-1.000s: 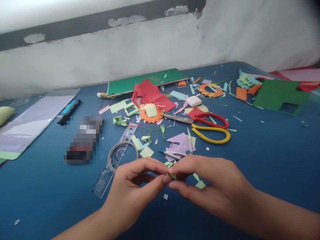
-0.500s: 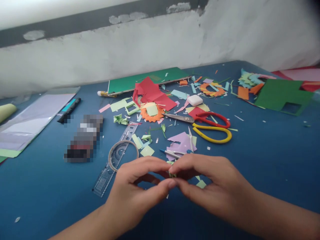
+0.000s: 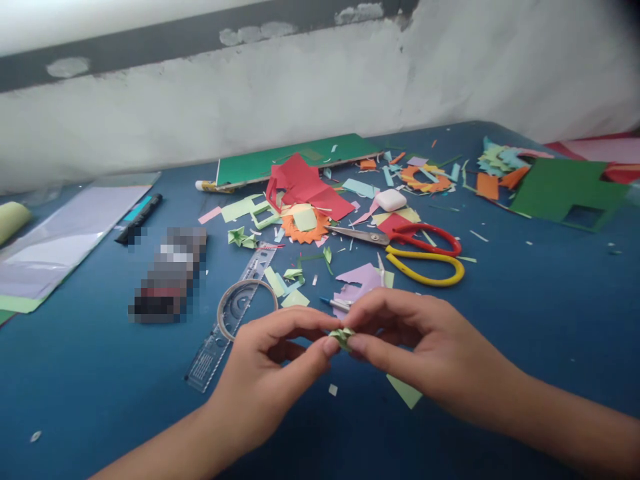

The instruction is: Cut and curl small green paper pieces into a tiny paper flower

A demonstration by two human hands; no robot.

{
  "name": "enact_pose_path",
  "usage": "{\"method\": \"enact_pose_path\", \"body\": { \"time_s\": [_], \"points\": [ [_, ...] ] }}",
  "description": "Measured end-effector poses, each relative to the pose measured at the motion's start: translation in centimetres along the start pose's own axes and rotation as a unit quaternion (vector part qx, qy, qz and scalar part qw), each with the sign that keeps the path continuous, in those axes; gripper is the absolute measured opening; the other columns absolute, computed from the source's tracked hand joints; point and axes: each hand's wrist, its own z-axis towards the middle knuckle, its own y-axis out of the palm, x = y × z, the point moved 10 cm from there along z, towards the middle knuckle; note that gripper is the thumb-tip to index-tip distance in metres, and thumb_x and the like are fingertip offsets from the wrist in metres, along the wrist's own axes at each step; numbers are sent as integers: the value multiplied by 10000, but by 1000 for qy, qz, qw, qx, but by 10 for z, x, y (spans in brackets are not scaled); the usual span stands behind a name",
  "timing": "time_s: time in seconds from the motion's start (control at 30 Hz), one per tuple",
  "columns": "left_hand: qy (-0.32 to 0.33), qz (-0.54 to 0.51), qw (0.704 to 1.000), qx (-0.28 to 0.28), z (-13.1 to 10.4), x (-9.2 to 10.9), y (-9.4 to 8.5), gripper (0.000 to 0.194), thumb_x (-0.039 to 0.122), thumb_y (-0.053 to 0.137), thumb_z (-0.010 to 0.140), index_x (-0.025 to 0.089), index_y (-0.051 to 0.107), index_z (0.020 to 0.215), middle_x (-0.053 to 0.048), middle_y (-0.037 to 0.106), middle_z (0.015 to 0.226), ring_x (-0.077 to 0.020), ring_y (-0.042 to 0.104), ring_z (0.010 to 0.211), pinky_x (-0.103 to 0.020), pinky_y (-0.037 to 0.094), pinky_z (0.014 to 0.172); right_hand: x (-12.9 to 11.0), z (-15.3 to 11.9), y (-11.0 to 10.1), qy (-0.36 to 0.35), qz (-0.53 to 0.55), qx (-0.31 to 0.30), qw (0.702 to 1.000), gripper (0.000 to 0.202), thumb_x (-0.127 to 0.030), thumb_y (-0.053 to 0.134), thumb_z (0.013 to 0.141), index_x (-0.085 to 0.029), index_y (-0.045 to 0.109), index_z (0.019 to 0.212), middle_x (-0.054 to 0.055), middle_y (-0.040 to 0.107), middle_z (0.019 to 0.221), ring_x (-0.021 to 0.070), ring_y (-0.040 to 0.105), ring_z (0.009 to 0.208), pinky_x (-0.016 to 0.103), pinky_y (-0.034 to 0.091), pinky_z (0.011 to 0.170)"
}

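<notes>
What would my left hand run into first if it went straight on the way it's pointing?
Your left hand would first push against the small folded green paper it holds, then probably your right hand just beyond; exact depth is hard to judge.

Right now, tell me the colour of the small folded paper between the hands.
Light green; the folded paper shows in the head view.

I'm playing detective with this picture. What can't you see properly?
All in the head view:
Folded green paper: full shape, partly covered by the left hand and right hand.
Blue-and-silver pen: right end, hidden by the right hand.
Dark blocky thing: what it is, blurred into squares.
Pale green roll: left end, cut off by the edge.
</notes>
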Motion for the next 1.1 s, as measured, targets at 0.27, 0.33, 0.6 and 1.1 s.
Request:
{"method": "enact_pose_path", "body": {
  "time_s": [0.27, 0.33, 0.6, 1.1],
  "points": [
    [9, 9, 1000, 0, -1, 1, 3, 124, 162, 679, 758, 227, 717, 857, -9, 698, 828, -151, 661, 753, -179, 555, 594, -4, 0, 0, -28, -44, 11, 999, 77, -157, 561, 812, -201, 619, 837, -23, 683, 758, 94, 656, 693, 162, 534, 622],
    [-2, 10, 1000, -2, 0, 1, 4, 114, 169, 714, 721, 204, 710, 830, -15, 696, 802, -150, 657, 729, -174, 547, 575, -5, 1, 0, -39, -54, 16, 998, 82, -140, 562, 798, -194, 620, 817, -21, 682, 737, 95, 653, 676, 162, 532, 610],
    [-18, 28, 999, -9, 0, -6, 6, 105, 171, 610, 792, 202, 684, 861, -26, 686, 839, -171, 654, 774, -222, 541, 619, -2, -1, 5, -49, -70, 11, 996, 91, -129, 559, 793, -190, 618, 825, -10, 691, 740, 110, 656, 674, 190, 540, 614],
    [70, 213, 973, -60, 10, -1, 10, 120, 170, 603, 786, 197, 694, 859, -40, 741, 819, -184, 679, 760, -293, 533, 749, 2, 21, -76, -103, -422, 166, 885, 117, -273, 502, 863, -204, 596, 851, 41, 681, 845, 181, 650, 753, 307, 524, 690]
  ]
}}
